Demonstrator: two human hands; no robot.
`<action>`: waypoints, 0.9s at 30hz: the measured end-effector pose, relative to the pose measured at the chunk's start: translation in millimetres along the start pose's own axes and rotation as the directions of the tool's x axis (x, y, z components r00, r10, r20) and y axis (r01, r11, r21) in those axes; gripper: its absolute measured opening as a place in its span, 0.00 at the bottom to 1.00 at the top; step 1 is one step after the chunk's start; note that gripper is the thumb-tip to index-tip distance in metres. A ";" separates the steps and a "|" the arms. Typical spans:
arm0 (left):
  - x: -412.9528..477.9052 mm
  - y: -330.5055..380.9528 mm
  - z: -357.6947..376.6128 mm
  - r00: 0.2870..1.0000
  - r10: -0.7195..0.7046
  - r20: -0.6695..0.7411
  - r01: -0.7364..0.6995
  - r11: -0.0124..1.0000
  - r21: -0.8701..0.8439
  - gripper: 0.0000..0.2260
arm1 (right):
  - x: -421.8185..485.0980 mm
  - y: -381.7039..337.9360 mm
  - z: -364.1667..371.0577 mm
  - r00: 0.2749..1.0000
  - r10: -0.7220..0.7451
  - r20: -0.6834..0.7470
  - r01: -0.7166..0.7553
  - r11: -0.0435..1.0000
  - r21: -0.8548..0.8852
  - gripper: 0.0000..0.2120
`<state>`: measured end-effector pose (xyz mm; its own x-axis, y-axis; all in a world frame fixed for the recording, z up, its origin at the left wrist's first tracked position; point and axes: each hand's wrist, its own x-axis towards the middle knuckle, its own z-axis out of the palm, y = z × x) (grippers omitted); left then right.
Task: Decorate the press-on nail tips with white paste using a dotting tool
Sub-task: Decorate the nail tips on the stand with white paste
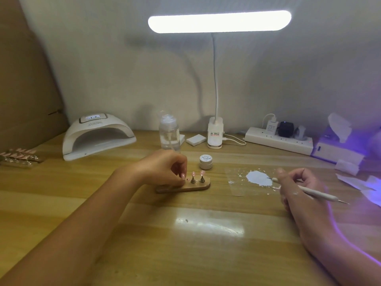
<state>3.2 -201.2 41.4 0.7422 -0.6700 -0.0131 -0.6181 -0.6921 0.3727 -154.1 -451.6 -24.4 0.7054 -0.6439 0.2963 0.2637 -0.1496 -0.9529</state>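
A small wooden stand [198,186] lies mid-table with two pink nail tips [198,174] on metal holders. My left hand [165,167] sits over the stand's left end, fingers curled and pinching something small there, likely a holder; what exactly is hidden. My right hand [296,186] grips a white dotting tool [315,191], its front tip touching the white paste [258,178] spread on a clear sheet [237,188]. A small white paste jar [206,162], lid on, stands behind the stand.
A white nail-curing lamp [97,135] stands at the back left, a clear pump bottle [170,133] and desk lamp base [215,133] behind the stand. A power strip [278,140] and tissue box [338,145] are at the right. More nail tips [18,155] lie far left.
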 end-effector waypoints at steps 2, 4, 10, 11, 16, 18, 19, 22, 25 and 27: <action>-1.8 3.6 -1.8 1.000 0.014 -0.006 -0.013 0.999 0.053 0.04 | -1.1 0.4 0.6 0.999 -0.043 -0.006 0.042 0.997 -0.063 0.13; -4.6 5.7 -7.9 1.000 0.018 -0.023 -0.016 0.997 0.079 0.04 | -1.9 -1.1 -0.1 0.995 -0.101 -0.014 0.099 0.988 -0.122 0.12; -13.7 31.8 -24.5 0.962 0.148 -0.229 -0.212 0.935 -0.284 0.07 | 2.7 -10.3 -5.4 0.986 -0.164 -0.018 0.158 0.970 -0.185 0.05; -13.4 41.0 -19.8 0.946 0.197 -0.259 -0.279 0.900 -0.336 0.06 | 5.6 -9.7 -6.5 0.990 -0.136 -0.038 0.127 0.974 -0.189 0.04; -2.8 79.6 52.3 0.904 0.283 -0.321 -0.398 0.830 -0.390 0.06 | 15.5 -4.3 -16.4 0.997 0.063 -0.046 -0.074 0.958 -0.277 0.06; 0.7 82.9 75.0 0.898 0.272 -0.345 -0.394 0.847 -0.357 0.07 | 16.8 -3.3 -17.1 0.994 0.110 -0.024 -0.112 0.944 -0.310 0.08; 3.8 83.9 82.4 0.889 0.276 -0.365 -0.401 0.854 -0.331 0.07 | 17.7 -2.9 -18.0 0.993 0.119 -0.014 -0.116 0.936 -0.332 0.08; 10.6 82.3 91.9 0.863 0.306 -0.402 -0.434 0.857 -0.279 0.02 | 18.8 0.1 -16.1 0.991 0.130 0.004 -0.120 0.927 -0.354 0.09; 14.0 81.6 98.0 0.879 0.315 -0.358 -0.415 0.875 -0.248 0.02 | 20.1 4.6 -15.2 0.993 0.116 0.012 -0.100 0.896 -0.433 0.10; 15.5 80.9 99.2 0.879 0.317 -0.357 -0.408 0.887 -0.217 0.05 | 19.7 4.0 -14.6 0.992 0.109 0.062 -0.061 0.852 -0.520 0.11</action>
<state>-61.0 -294.2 -20.7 0.5484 -0.7124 0.4379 -0.7950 -0.2816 0.5373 -148.7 -475.8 -23.4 0.7691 -0.6090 0.1940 -0.1606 -0.4779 -0.8636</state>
